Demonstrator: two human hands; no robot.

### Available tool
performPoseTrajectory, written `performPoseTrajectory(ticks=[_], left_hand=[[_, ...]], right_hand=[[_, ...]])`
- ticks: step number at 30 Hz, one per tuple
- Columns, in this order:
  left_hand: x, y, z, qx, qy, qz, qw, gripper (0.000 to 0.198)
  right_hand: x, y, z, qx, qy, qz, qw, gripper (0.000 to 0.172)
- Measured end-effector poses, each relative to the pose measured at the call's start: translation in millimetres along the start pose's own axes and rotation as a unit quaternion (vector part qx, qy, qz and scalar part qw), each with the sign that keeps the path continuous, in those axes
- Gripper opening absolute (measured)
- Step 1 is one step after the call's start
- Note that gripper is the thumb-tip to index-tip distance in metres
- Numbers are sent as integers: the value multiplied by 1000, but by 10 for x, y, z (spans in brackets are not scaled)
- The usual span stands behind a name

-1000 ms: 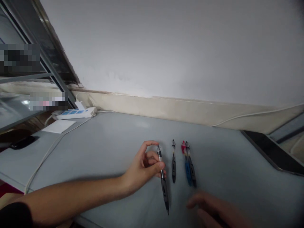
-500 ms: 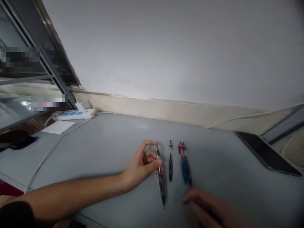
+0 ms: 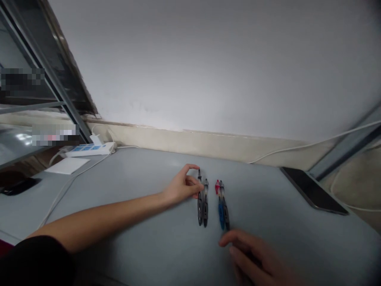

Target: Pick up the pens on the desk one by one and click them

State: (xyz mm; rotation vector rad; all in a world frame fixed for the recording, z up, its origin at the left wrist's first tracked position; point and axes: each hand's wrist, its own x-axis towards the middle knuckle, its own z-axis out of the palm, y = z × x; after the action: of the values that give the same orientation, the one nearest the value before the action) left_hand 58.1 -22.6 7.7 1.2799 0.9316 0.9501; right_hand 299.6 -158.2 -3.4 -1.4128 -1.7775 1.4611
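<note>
Several pens lie side by side on the grey table [image 3: 143, 198]. My left hand [image 3: 182, 187] reaches across and pinches the upper part of a black pen [image 3: 199, 204], which rests on the table right against a second black pen [image 3: 205, 206]. A little to the right lie a blue pen with a red top [image 3: 219, 204] and another dark pen [image 3: 225, 208], touching each other. My right hand [image 3: 256, 258] rests low on the table near the front edge, fingers loosely spread and holding nothing, its fingertips just below the tips of the right pair.
A white and blue power strip [image 3: 89, 149] and a white sheet [image 3: 67, 165] sit at the back left, with a cable running along the table. A dark phone [image 3: 312, 190] lies at the right. A black object [image 3: 18, 186] lies far left. The wall stands close behind.
My left hand has carried the black pen up and to the right and set it down against the second black pen. My right hand has crept slightly toward the pens.
</note>
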Motion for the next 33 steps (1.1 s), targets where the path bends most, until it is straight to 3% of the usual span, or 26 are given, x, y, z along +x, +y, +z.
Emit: performPoseTrajectory(ticks=[3,7,13,17,22,25,29,33], left_hand=[[99,-59,25,48,10,-6,999,53],[152,-125,66,116,18,6,993,46],[29,-129,83,190,19,59,980,43],[-167,-125,56,208,-4,74,975,42],[-464,-92,-13,232,-65,90,966,47],[-541,-91,-35,284,-128,155,937,54],[-506,-135,-8,367,-172,253,879,47],[-462,-156,51,397,-168,275,859,36]], right_hand=[[14,-31,-31,-11,7,-3,1000,34],[52,-53,-59,-61,35,-61,996,30],[112,-74,-127,-185,73,-158,967,23],[150,-65,-193,-303,118,-271,906,26],[272,24,-217,-433,143,-393,799,37],[351,90,-195,-496,144,-429,741,41],[393,106,-155,-545,154,-445,694,41],[397,67,-149,-556,165,-471,665,41]])
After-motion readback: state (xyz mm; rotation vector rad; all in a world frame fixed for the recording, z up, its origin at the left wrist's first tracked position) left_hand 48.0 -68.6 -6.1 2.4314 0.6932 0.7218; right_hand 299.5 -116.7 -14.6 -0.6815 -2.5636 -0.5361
